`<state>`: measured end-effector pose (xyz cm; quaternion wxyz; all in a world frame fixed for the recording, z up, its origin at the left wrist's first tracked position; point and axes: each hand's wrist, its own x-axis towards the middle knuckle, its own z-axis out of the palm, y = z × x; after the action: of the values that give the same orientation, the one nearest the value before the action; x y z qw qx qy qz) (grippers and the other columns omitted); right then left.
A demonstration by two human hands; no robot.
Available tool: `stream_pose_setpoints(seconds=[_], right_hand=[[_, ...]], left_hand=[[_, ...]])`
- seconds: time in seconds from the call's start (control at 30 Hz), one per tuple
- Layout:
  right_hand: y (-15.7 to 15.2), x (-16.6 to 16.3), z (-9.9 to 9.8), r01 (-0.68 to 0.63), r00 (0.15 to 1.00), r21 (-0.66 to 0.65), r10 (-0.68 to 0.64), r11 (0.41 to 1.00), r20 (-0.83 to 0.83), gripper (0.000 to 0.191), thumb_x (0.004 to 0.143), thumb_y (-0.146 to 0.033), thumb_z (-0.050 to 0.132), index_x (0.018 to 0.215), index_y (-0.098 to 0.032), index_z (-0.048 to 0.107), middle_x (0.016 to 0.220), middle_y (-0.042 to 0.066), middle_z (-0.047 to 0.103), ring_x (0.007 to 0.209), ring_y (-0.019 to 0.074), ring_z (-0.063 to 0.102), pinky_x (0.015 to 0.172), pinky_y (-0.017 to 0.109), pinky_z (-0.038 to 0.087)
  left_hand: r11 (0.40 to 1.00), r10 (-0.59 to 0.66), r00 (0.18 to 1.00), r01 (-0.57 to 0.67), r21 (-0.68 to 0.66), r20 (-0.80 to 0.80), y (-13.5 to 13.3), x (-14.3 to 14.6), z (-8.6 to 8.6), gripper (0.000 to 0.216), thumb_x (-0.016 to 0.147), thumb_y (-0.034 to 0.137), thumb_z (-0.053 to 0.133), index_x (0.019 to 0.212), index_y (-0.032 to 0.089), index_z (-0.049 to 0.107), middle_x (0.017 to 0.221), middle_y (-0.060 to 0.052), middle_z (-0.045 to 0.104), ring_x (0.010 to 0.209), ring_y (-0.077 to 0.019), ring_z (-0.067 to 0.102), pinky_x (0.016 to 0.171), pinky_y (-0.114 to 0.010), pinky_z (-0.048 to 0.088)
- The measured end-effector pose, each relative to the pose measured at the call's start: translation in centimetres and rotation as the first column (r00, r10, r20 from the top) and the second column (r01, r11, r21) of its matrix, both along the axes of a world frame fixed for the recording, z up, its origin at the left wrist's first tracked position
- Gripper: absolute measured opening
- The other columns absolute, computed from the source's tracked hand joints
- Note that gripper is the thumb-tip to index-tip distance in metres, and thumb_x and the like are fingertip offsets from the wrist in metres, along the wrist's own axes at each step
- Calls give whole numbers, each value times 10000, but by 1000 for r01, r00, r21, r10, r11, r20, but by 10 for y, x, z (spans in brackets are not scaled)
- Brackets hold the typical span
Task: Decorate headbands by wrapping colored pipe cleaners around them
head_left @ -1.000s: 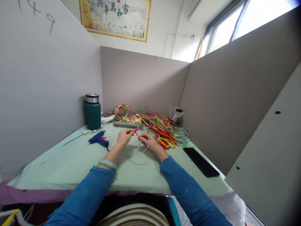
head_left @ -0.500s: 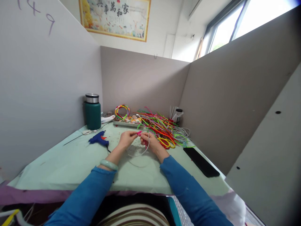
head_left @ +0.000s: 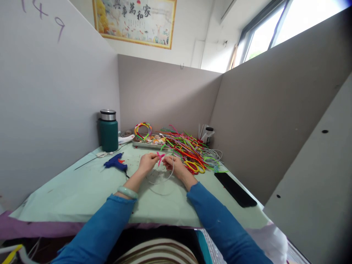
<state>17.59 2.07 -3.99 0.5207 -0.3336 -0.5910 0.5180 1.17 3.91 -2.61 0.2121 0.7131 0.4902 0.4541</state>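
A pink pipe cleaner [head_left: 160,157] is pinched between left hand [head_left: 147,161] and right hand [head_left: 173,165]; both grips are closed on it above the tabletop [head_left: 82,190], by a clear hoop [head_left: 162,176].

At centre frame your pipe cleaner [head_left: 159,157] is bright pink. Your sleeves [head_left: 220,223] are plain blue, with a pale green bangle [head_left: 125,191] on the lower-left one. Left of centre, the glue gun [head_left: 115,162] is blue and the flask [head_left: 109,134] dark green under a silver lid. The table cover [head_left: 68,198] is mint green, the phone [head_left: 235,189] at right black, the pile [head_left: 187,146] above centre mixed red, green, yellow and pink
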Motion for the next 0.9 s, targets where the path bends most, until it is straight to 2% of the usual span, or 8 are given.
stream_pose_setpoints(seconds=[0.1, 0.2, 0.27, 0.43, 0.73, 0.9], right_hand=[[2, 0, -1, 135, 988, 70, -139, 988, 66, 286, 695, -427, 645, 681, -146, 597, 590, -9, 537, 473, 71, 417, 454, 212, 300], [2, 0, -2, 188, 975, 135, -202, 973, 96, 266, 686, -404, 651, 780, -160, 605, 601, -25, 529, 462, 75, 413, 439, 215, 296], [2, -1, -3, 180, 972, 170, -202, 969, 120, 275, 689, -404, 648, 818, -165, 606, 592, -34, 518, 458, 77, 407, 434, 216, 292], [3, -1, -4, 169, 962, 207, -207, 964, 179, 284, 708, -440, 621, 733, -157, 604, 521, -44, 466, 449, 79, 375, 431, 219, 271], [4, 1, -7, 116, 969, 200, -155, 973, 192, 290, 684, -442, 656, 764, -165, 631, 574, -29, 506, 482, 82, 395, 456, 213, 291], [3, 0, -5, 105, 971, 183, -140, 978, 191, 280, 676, -436, 662, 737, -165, 619, 584, -28, 517, 476, 77, 388, 453, 214, 287]], left_hand=[[999, -6, 1000, 7, -39, 3, 0, 0, 0, 418, 682, 546, 560, 552, 151, 596, 496, 38, 443, 531, -98, 375, 511, -220, 250], [997, -39, 999, 37, -73, -37, -2, 0, 0, 416, 670, 544, 560, 512, 159, 542, 473, 41, 407, 518, -101, 364, 511, -229, 243], [991, -89, 994, 83, -101, -60, -4, 0, 1, 409, 670, 537, 549, 507, 163, 526, 460, 42, 392, 509, -103, 361, 510, -233, 242], [977, -155, 987, 146, -154, -44, -7, 1, 3, 397, 670, 529, 527, 525, 161, 538, 461, 38, 404, 499, -104, 362, 506, -239, 252], [902, -95, 979, 161, -400, 180, -5, 2, 3, 265, 634, 403, 594, 591, 142, 610, 462, 23, 456, 408, -73, 306, 397, -228, 181], [881, -92, 977, 169, -441, 190, -4, 3, 1, 295, 655, 400, 576, 680, 114, 645, 521, -2, 525, 382, -55, 304, 362, -211, 166]])
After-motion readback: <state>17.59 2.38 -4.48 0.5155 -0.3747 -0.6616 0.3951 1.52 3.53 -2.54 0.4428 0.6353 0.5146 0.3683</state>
